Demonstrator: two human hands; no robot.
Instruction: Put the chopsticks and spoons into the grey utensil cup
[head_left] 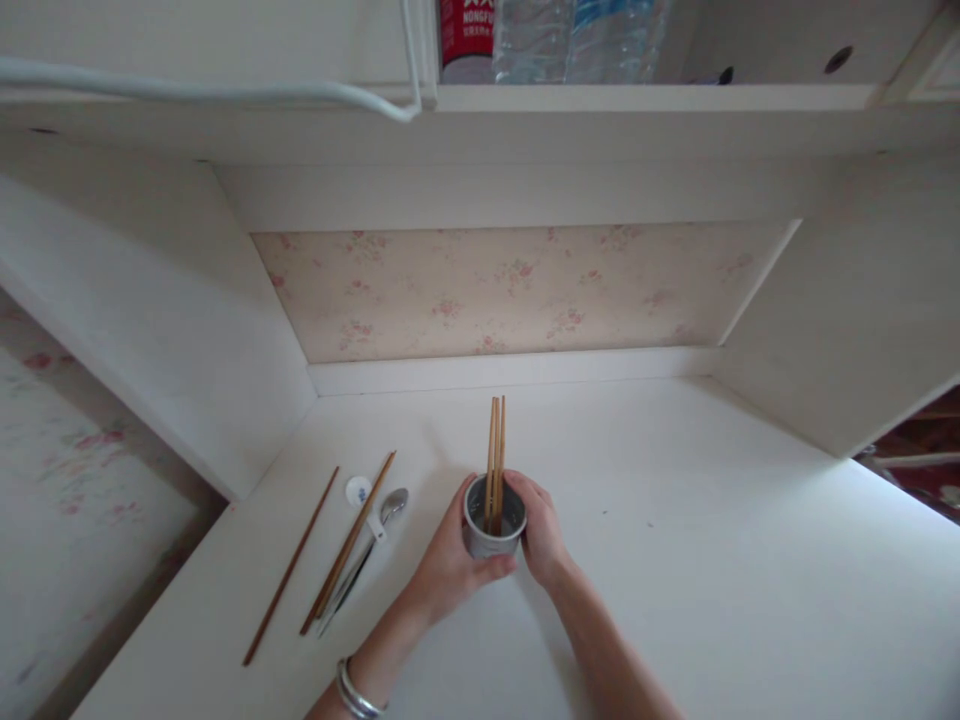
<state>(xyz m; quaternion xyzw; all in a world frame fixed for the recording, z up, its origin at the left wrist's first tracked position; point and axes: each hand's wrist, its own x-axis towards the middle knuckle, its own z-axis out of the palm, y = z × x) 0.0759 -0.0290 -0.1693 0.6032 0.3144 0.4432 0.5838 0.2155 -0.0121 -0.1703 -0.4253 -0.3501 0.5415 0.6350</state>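
Observation:
A grey cup [493, 545] stands upright between my two hands, with several light wooden chopsticks [496, 450] rising out of it. My left hand [459, 565] wraps round the cup's left and near side, its thumb across the front. On the right side, my right hand [541, 527] presses round the same cup, with some fingertips hidden behind it. To the left lie a lone dark chopstick [292, 565], brown chopsticks [349, 545], a metal spoon [394, 503] and a white ceramic spoon [359, 491], partly covered by the brown chopsticks.
The white desk [712, 560] is closed in by side panels and a floral back wall [517, 285]. Overhead, a shelf [637, 97] holds plastic bottles [577, 40] and a red package [466, 35]. A white cable [210, 88] hangs at the upper left.

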